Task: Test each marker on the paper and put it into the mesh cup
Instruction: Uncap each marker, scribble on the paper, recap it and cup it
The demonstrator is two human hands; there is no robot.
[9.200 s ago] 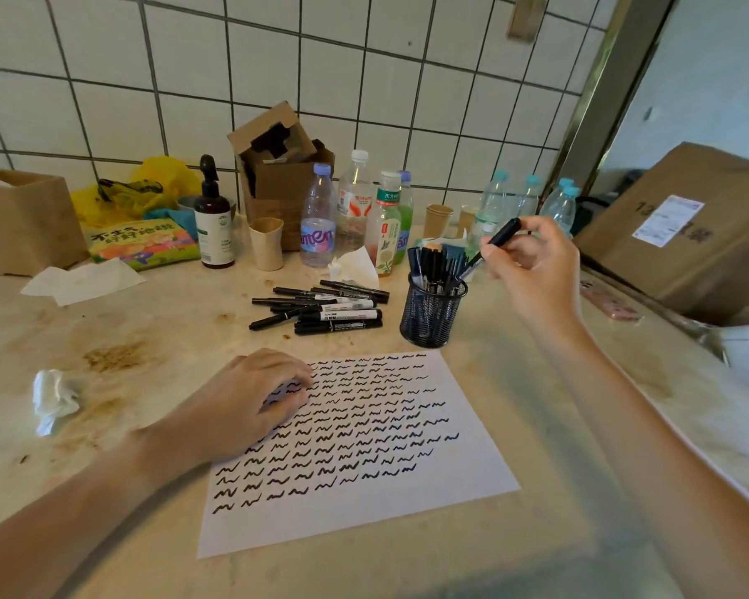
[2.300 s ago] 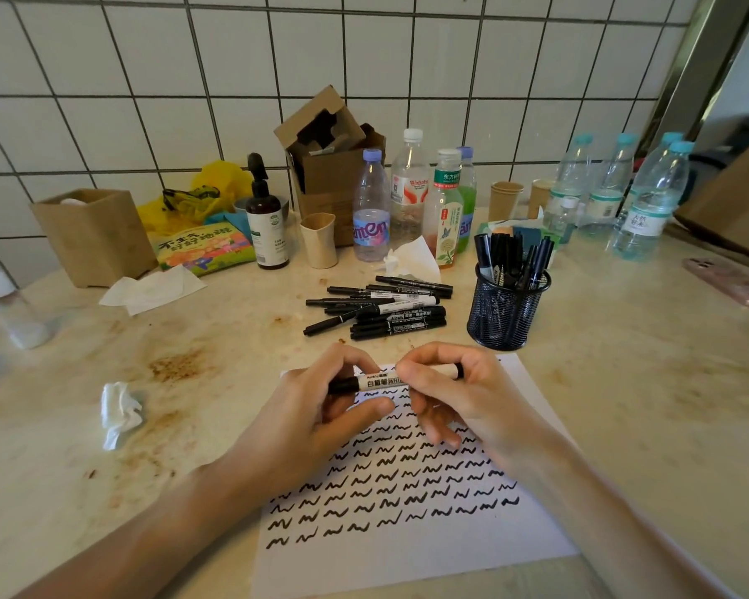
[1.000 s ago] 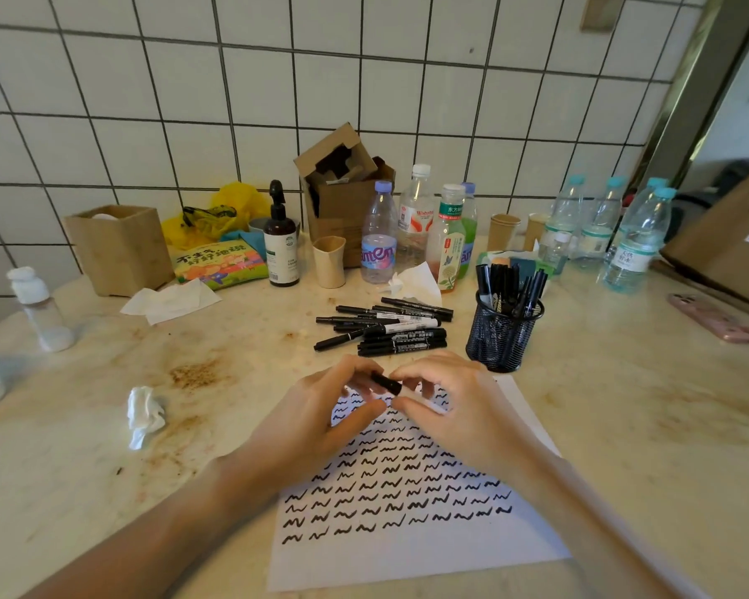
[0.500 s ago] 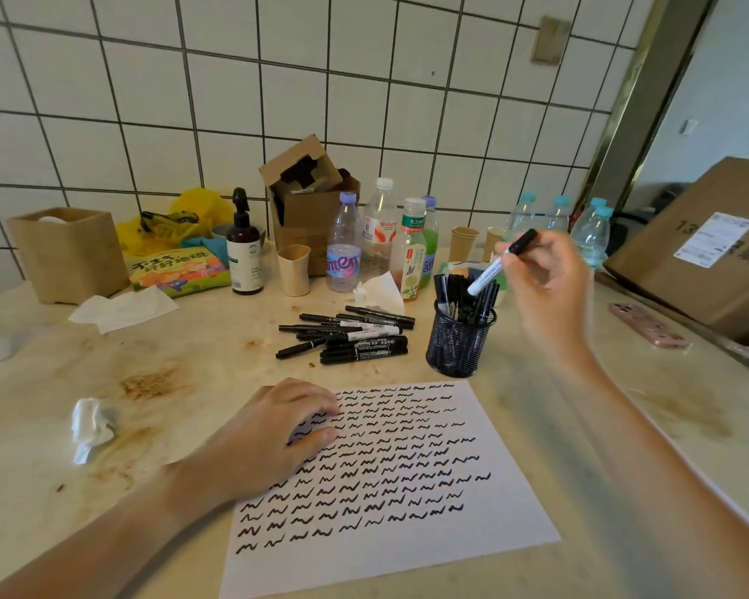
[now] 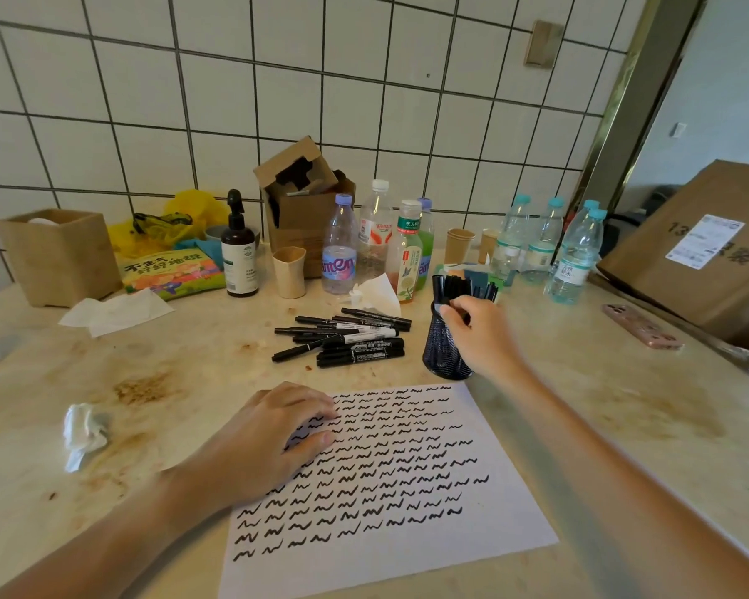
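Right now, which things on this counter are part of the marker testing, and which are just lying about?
In use: paper, loose markers, mesh cup, both hands.
Lying about: drink bottles, pump bottle, crumpled tissue, phone, paper cups.

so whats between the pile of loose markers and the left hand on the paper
Only bare stained countertop separates the marker pile from the left hand, in the head view.

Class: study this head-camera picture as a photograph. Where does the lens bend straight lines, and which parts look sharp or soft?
Head view: wide-angle distortion bows the wall tile lines and slants the door frame; the squiggles on the paper are crisp; the right hand at the mesh cup looks slightly soft; lighting is even, without hard shadows.
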